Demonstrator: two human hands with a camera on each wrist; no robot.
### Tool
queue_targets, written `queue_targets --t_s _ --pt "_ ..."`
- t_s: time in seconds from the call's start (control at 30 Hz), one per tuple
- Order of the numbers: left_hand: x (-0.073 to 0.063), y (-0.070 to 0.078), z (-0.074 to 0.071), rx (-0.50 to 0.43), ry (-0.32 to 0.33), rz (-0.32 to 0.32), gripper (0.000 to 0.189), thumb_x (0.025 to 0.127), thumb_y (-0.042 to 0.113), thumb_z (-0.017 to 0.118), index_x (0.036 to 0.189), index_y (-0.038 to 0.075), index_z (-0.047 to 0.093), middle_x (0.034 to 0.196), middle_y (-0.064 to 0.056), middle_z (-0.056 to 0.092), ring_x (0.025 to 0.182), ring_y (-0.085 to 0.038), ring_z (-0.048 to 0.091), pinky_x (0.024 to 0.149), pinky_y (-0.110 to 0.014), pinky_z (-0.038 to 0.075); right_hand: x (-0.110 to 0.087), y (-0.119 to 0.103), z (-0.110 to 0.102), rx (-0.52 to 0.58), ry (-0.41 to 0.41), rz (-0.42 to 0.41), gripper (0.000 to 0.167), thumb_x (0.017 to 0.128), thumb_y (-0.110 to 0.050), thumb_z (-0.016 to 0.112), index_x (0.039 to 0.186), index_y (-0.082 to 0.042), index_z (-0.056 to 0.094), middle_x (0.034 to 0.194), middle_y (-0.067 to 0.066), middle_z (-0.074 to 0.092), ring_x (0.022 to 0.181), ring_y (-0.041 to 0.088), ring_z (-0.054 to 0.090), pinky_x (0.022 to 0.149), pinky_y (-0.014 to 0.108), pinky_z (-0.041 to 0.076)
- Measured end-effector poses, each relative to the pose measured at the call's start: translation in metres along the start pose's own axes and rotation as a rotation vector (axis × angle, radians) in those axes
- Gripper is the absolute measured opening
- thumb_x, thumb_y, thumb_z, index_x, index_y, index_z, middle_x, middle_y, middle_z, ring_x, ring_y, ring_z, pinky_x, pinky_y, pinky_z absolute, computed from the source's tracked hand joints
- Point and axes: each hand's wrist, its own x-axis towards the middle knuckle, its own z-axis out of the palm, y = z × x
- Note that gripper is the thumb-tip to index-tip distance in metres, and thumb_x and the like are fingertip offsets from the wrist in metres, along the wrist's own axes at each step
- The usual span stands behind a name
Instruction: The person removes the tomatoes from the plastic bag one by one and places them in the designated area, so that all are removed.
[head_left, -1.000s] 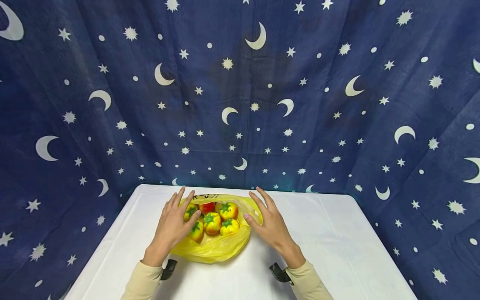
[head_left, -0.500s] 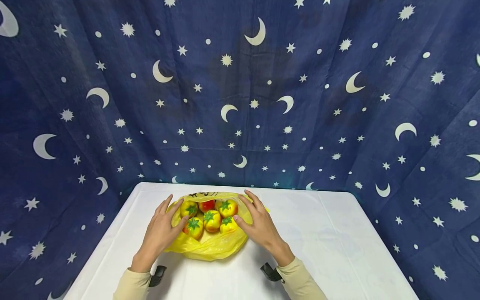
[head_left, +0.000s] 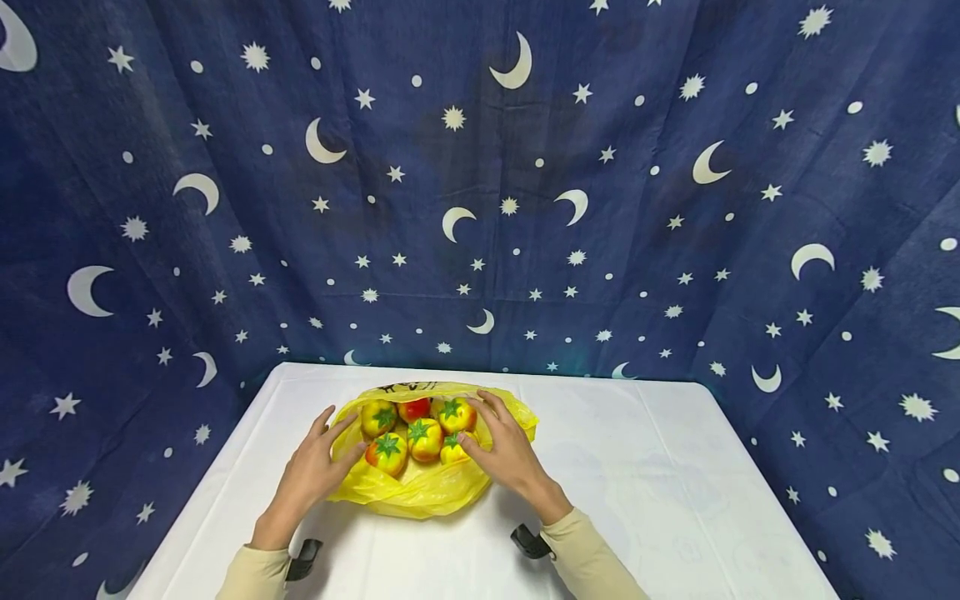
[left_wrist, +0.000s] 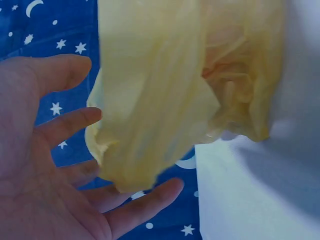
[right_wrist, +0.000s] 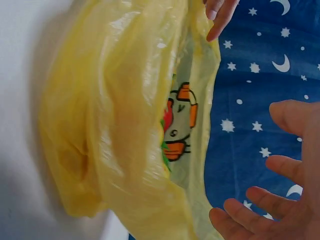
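A yellow plastic bag [head_left: 420, 498] lies on the table with its mouth spread wide. Inside sit several yellow-and-red tomato-like fruits [head_left: 425, 442] with green star-shaped tops, and one plain red piece [head_left: 415, 409] at the back. My left hand [head_left: 315, 467] is at the bag's left rim, fingers spread; in the left wrist view its fingertips meet or pass behind the bag's edge. My right hand [head_left: 513, 454] hovers over the right side of the mouth, fingers relaxed and slightly bent. In the right wrist view the right hand [right_wrist: 275, 195] stands apart from most of the plastic.
A white-covered table [head_left: 637, 483] runs under the bag and out to both sides. Behind it hangs a dark blue curtain [head_left: 495, 183] with moons and stars. Black wrist-worn devices [head_left: 531, 542] jut from under both wrists. A printed cartoon [right_wrist: 181, 122] shows on the bag's inner wall.
Both hands have shifted left and slightly down. The bag's mouth has widened to the left, uncovering more of the left fruits. The head view has tilted slightly.
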Motion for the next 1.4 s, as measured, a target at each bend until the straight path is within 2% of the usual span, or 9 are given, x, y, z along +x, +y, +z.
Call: queue_targets --t_s 0.17,0.3,0.43,0.6,0.67,0.83,0.93,1.27,1.4 --pt "0.001 -0.004 0.004 -0.027 -0.082 -0.061 0.062 0.091 0.034 0.065 0.145 0.008 0.049 0.156 -0.027 0.027 0.132 -0.055 0.042 0.101 -0.074 0.036 0.002 0.006 0.011 0.015 -0.018 0.027 0.057 0.090 -0.037 0.064 0.142 -0.018 0.051 0.151 0.007 0.043 0.133 0.034 0.050 0.107 0.062 0.041" --pt "0.003 -0.009 0.008 -0.052 -0.111 -0.074 0.067 0.088 0.030 0.069 0.145 0.004 0.046 0.156 -0.028 0.027 0.136 -0.055 0.037 0.106 -0.071 0.033 0.005 0.007 0.019 0.031 -0.021 0.039 0.055 0.090 -0.034 0.066 0.139 -0.014 0.053 0.150 0.009 0.045 0.134 0.032 0.050 0.109 0.058 0.041" --pt "0.004 -0.012 0.011 -0.077 -0.120 -0.067 0.073 0.085 0.022 0.073 0.147 -0.001 0.042 0.157 -0.028 0.028 0.138 -0.054 0.035 0.110 -0.067 0.033 0.006 0.004 0.029 0.036 -0.023 0.035 0.053 0.089 -0.031 0.068 0.137 -0.013 0.055 0.147 0.010 0.047 0.131 0.032 0.052 0.108 0.054 0.044" --pt "0.005 -0.014 0.015 -0.108 -0.126 -0.051 0.080 0.080 0.011 0.077 0.148 -0.004 0.037 0.157 -0.029 0.026 0.127 -0.051 0.049 0.102 -0.059 0.046 0.006 0.002 0.037 0.012 -0.036 0.003 0.052 0.088 -0.029 0.071 0.134 -0.010 0.057 0.145 0.013 0.048 0.126 0.033 0.055 0.104 0.052 0.047" --pt "0.006 -0.015 0.016 -0.119 -0.128 -0.046 0.082 0.078 0.007 0.077 0.149 -0.005 0.036 0.157 -0.029 0.025 0.127 -0.051 0.049 0.102 -0.058 0.047 0.006 0.002 0.039 -0.004 -0.048 0.013 0.053 0.087 -0.029 0.072 0.134 -0.010 0.057 0.144 0.013 0.048 0.125 0.033 0.056 0.104 0.051 0.048" --pt "0.008 -0.017 0.016 -0.139 -0.129 -0.034 0.086 0.075 -0.001 0.074 0.150 -0.005 0.032 0.158 -0.029 0.022 0.140 -0.052 0.034 0.112 -0.060 0.034 0.004 0.004 0.040 -0.034 -0.098 0.093 0.060 0.084 -0.032 0.076 0.137 -0.013 0.055 0.142 0.011 0.048 0.125 0.033 0.055 0.108 0.049 0.046" --pt "0.009 -0.017 0.016 -0.140 -0.123 -0.026 0.087 0.075 -0.004 0.073 0.150 -0.005 0.031 0.158 -0.030 0.022 0.141 -0.051 0.030 0.114 -0.060 0.031 0.003 0.007 0.040 -0.053 -0.116 0.123 0.064 0.081 -0.033 0.079 0.136 -0.013 0.055 0.141 0.011 0.049 0.125 0.033 0.055 0.107 0.050 0.045" --pt "0.008 -0.015 0.015 -0.156 -0.139 -0.035 0.089 0.076 -0.002 0.073 0.152 -0.003 0.027 0.159 -0.030 0.020 0.142 -0.051 0.027 0.115 -0.061 0.028 0.000 0.016 0.044 -0.044 -0.151 0.204 0.070 0.076 -0.036 0.083 0.136 -0.012 0.055 0.137 0.010 0.052 0.125 0.031 0.053 0.107 0.049 0.045" --pt "0.008 -0.015 0.016 -0.162 -0.159 -0.062 0.090 0.076 -0.002 0.073 0.153 -0.002 0.026 0.160 -0.029 0.018 0.143 -0.052 0.026 0.115 -0.061 0.027 -0.002 0.019 0.046 -0.017 -0.175 0.217 0.071 0.075 -0.035 0.083 0.136 -0.011 0.055 0.144 0.016 0.047 0.131 0.035 0.048 0.109 0.053 0.043"
